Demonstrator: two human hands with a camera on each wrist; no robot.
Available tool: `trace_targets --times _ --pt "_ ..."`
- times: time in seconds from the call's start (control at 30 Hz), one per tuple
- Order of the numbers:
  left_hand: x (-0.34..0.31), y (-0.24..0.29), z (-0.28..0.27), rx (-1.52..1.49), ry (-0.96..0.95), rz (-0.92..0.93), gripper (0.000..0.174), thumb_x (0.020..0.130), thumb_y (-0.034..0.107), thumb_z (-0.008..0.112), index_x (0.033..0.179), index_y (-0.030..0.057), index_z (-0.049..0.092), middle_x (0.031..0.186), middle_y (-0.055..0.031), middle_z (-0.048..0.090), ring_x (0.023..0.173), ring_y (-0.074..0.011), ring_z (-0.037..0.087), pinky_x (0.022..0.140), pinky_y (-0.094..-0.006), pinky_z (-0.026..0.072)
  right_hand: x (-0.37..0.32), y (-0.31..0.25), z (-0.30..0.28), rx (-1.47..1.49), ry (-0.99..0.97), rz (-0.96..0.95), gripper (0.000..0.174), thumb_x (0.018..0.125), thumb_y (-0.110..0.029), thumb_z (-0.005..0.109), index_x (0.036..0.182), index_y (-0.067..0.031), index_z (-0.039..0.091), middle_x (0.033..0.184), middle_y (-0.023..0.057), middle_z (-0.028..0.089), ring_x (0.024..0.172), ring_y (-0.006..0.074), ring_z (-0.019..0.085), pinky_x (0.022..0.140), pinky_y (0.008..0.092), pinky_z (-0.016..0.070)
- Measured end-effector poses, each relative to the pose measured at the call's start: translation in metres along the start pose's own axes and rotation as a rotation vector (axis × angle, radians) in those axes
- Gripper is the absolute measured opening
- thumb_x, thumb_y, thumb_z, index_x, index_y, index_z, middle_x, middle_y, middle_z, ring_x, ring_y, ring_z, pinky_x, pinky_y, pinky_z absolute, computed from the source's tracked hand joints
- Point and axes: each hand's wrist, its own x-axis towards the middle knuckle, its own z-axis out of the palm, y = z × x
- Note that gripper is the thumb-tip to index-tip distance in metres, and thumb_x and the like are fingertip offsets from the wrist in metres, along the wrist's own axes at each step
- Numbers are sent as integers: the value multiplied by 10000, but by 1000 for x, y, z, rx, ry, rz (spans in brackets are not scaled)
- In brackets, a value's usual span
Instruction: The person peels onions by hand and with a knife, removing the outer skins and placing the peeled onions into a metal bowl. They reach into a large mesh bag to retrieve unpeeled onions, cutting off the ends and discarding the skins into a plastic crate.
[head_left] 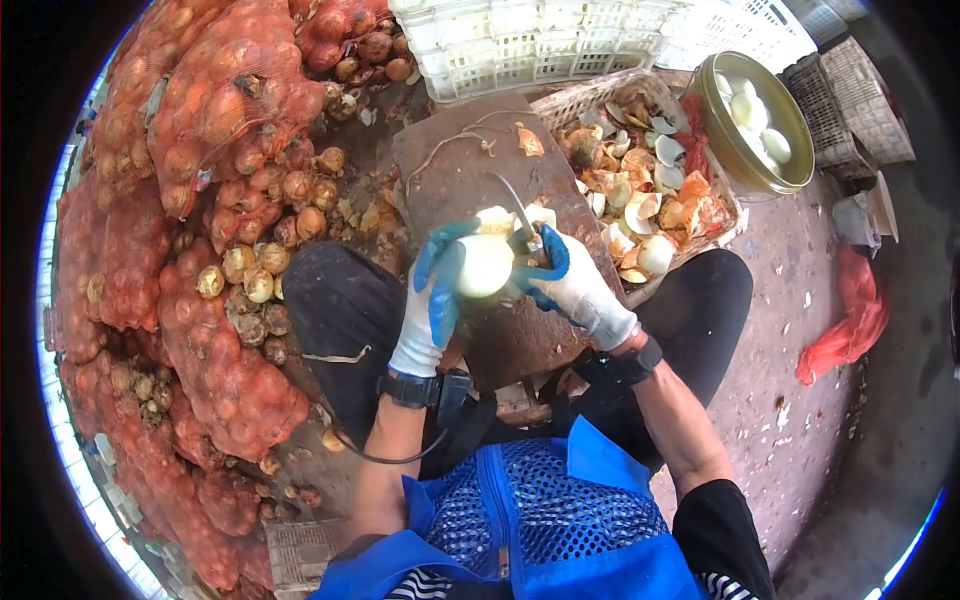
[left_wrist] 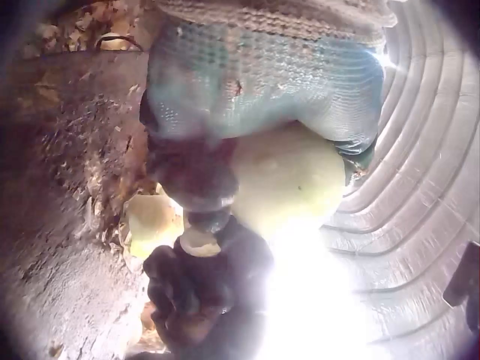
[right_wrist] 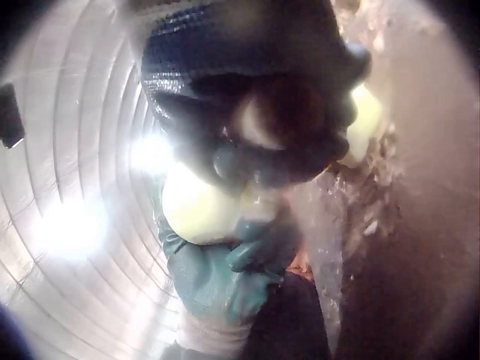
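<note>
A pale, peeled onion sits in my gloved left hand, whose fingers curl round its left side. My right hand, in a white glove with blue coating, grips a knife with a curved blade that points up and away from me. The right fingers are close beside the onion. Just behind the onion, pale onion pieces lie on the brown board. In the left wrist view, the onion shows below the glove, partly lost in glare. The right wrist view shows the onion between both gloves.
A crate of onion skins stands right of the board. Beyond it is a round tub holding several peeled onions. Red mesh sacks of onions pile up at left, with loose onions beside my knee. White crates stand behind.
</note>
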Motion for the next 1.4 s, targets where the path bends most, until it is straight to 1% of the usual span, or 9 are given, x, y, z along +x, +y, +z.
trace_targets --times 0.17,0.33,0.47,0.63,0.77,0.87,1.07,1.27,1.4 --pt "-1 -13 -2 102 61 32 371 929 209 679 1244 30 599 1186 -73 642 1061 -154 627 898 -273 518 5 11 4 -177 96 -102 355 825 -191 718 1135 -54 611 843 129 690 727 249 681 657 372 531" --pt "-2 -10 -11 -265 13 -137 452 925 214 702 1319 57 548 1230 -85 634 1098 -222 649 830 -382 607 5 13 0 -574 352 -294 314 868 -224 678 1147 -94 617 990 189 685 862 403 669 722 472 528" --pt "-4 -11 -11 -264 1 -143 476 912 160 712 1339 61 525 1231 -91 629 1071 -245 664 828 -417 621 -11 -3 -11 -641 266 -359 281 900 -244 653 1147 -112 627 1018 193 658 821 399 661 685 465 525" --pt "-5 -9 -19 -221 8 -168 529 862 62 741 1343 61 520 1253 -85 612 1087 -219 649 823 -373 621 -29 -2 -23 -679 22 -327 268 902 -283 669 1119 -127 647 837 140 676 781 364 661 663 444 510" --pt "-4 -6 -15 -90 52 -130 550 783 -63 749 1285 51 556 1210 -57 616 1093 -161 624 917 -306 563 -34 -8 -24 -740 -37 -410 238 918 -264 636 1117 -136 662 862 141 684 800 352 667 680 434 507" --pt "-2 -13 -20 -13 2 -80 589 817 56 776 1343 56 513 1260 -80 605 1103 -215 640 820 -358 622 -35 -6 -26 -711 -73 -387 251 914 -259 633 1130 -133 660 867 141 688 807 352 670 681 433 508" --pt "-2 -11 -19 -21 6 -70 662 771 152 826 1343 44 511 1256 -91 611 1113 -226 646 825 -367 626 -34 0 -29 -718 -78 -378 272 901 -251 638 1142 -128 658 854 144 685 811 353 670 692 431 508" --pt "1 -29 -30 187 62 -18 589 776 57 812 1299 39 543 1216 -91 635 1065 -214 665 814 -359 628 -33 10 -23 -705 2 -391 366 855 -229 667 1203 -120 640 876 161 681 820 355 671 701 430 512" --pt "2 -25 -24 200 108 -9 560 763 10 814 1264 33 566 1202 -91 645 1071 -204 661 868 -349 607 -31 14 -13 -674 24 -323 405 840 -210 668 1230 -110 625 875 165 679 811 357 668 704 434 510"
